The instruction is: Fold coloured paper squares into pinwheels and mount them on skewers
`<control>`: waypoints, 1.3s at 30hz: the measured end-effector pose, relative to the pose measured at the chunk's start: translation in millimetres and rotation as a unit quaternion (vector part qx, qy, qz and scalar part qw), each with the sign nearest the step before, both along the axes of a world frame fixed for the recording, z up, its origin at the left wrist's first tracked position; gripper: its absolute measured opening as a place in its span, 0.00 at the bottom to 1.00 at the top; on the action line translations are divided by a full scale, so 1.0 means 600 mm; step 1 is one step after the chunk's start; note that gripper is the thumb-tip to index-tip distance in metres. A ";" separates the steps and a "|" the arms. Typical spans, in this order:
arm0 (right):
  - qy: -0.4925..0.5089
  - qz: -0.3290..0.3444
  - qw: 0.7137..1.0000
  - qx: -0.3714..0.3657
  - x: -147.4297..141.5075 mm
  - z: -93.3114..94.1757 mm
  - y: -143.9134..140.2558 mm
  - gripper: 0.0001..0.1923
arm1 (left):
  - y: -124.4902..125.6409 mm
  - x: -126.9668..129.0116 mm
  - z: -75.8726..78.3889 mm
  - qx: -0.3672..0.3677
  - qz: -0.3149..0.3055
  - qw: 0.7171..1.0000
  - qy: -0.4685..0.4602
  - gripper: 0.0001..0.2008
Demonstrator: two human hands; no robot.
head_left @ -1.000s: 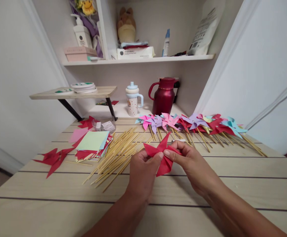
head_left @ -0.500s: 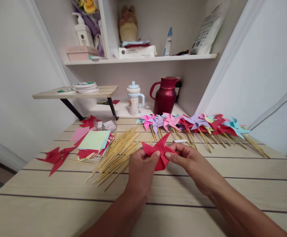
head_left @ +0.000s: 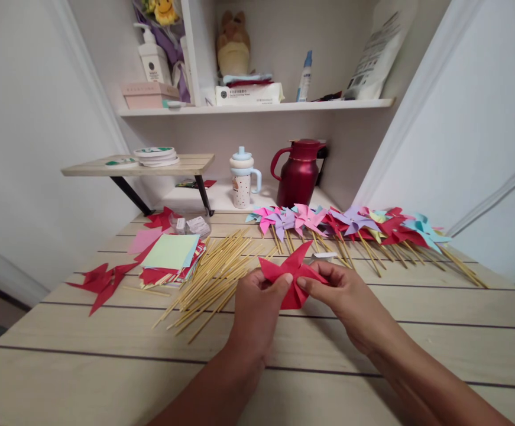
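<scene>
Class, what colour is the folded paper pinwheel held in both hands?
Red, clearest in the head view: the folded paper pinwheel.

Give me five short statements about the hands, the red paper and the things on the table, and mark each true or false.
1. Both hands, left hand and right hand, hold the red paper pinwheel. True.
2. The bamboo sticks lie right of the hands. False: they lie to the left.
3. Finished pinwheels lie in a row behind the hands. True.
4. The red jug lies tipped over. False: it stands upright.
5. The paper stack has a green sheet on top. True.
</scene>
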State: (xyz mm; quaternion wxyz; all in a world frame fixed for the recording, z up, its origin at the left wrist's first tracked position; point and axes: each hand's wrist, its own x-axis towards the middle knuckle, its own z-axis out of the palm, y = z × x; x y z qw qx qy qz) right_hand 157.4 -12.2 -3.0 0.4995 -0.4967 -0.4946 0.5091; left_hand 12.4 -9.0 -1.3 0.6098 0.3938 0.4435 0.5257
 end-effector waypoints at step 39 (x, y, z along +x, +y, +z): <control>-0.017 -0.019 0.999 0.041 0.000 0.009 -0.007 0.11 | -0.006 -0.002 0.009 0.033 0.009 0.999 -0.003 0.09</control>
